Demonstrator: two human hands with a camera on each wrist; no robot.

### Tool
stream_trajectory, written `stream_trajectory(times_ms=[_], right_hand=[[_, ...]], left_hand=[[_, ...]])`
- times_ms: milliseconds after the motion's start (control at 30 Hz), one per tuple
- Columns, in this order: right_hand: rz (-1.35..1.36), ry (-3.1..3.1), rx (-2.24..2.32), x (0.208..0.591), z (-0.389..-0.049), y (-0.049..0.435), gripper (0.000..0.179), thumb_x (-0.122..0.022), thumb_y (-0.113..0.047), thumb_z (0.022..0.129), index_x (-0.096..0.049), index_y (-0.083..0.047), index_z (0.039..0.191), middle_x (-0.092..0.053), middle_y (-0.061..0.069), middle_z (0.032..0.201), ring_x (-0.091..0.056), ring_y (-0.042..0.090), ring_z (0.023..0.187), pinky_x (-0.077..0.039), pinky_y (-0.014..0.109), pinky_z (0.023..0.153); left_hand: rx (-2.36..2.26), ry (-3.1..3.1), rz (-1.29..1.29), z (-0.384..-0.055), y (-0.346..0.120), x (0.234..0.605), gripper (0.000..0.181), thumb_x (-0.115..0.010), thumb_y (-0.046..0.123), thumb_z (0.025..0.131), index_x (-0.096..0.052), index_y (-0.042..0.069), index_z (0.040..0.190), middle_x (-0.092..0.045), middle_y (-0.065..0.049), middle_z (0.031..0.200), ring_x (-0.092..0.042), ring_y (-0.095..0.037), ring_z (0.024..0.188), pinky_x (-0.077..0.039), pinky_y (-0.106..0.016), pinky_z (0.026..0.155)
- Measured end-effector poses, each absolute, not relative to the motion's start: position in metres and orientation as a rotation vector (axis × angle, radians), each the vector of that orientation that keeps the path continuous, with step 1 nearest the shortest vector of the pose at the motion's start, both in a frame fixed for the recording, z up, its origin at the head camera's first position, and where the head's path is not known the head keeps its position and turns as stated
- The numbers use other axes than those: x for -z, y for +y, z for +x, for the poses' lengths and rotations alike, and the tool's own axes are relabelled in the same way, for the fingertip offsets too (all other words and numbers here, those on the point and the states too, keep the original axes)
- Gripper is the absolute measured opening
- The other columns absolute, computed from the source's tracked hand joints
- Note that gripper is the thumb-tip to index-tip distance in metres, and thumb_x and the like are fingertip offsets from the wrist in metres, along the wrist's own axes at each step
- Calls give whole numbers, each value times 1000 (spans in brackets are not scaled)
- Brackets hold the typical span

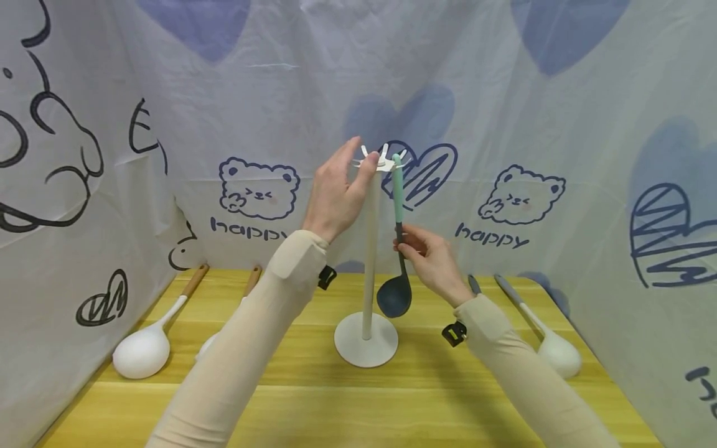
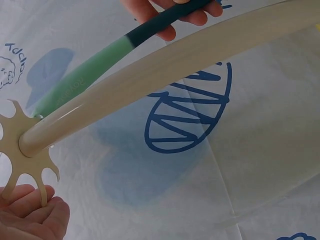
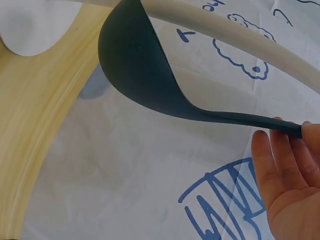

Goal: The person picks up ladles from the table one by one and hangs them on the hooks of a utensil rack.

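A ladle with a mint-green handle (image 1: pixel 398 193) and a dark bowl (image 1: pixel 394 296) stands almost upright beside a white utensil rack's pole (image 1: pixel 370 261). My right hand (image 1: pixel 434 258) pinches its dark neck between thumb and fingers. The handle's top meets one hook of the rack's round head (image 1: pixel 384 164); whether the hook passes through its hole, I cannot tell. My left hand (image 1: pixel 338 190) holds the rack's head at its left side, thumb near the top. In the left wrist view, hooks cross in front of the left fingers (image 2: pixel 30 210).
The rack's round base (image 1: pixel 366 354) stands on a yellow wood-grain table (image 1: pixel 313 410). A white ladle with a wooden handle (image 1: pixel 142 351) lies left, another partly behind my left arm. At right lies a white-bowled ladle (image 1: pixel 560 354) with a grey handle, beside another grey handle (image 1: pixel 474 284). Printed curtains (image 1: pixel 336 74) surround the table.
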State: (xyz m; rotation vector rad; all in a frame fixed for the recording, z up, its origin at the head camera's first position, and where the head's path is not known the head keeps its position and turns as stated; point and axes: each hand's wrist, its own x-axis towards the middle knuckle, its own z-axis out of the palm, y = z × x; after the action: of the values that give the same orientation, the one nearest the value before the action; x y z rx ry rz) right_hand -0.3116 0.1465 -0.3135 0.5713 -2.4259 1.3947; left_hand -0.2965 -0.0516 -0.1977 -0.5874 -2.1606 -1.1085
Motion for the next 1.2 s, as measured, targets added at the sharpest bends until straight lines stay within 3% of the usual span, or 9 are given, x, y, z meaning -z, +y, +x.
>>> stream_trajectory(times_ms=[700, 1200], right_hand=[[543, -2433, -1373, 313, -312, 145, 41, -59, -9, 98, -55, -14, 138, -69, 13, 120, -68, 27, 107, -59, 39, 89], [557, -2466, -1374, 315, -312, 150, 34, -59, -18, 99, -58, -14, 133, -66, 8, 126, -64, 24, 114, -57, 40, 94]], left_hand=[[1117, -2178, -611, -295, -54, 201, 62, -39, 46, 103, -32, 9, 153, -35, -8, 158, -32, -18, 146, -26, -28, 121], [1107, -2125, -643, -293, -58, 207, 63, -42, 44, 102, -30, 9, 153, -31, -7, 159, -29, -18, 148, -22, -29, 123]])
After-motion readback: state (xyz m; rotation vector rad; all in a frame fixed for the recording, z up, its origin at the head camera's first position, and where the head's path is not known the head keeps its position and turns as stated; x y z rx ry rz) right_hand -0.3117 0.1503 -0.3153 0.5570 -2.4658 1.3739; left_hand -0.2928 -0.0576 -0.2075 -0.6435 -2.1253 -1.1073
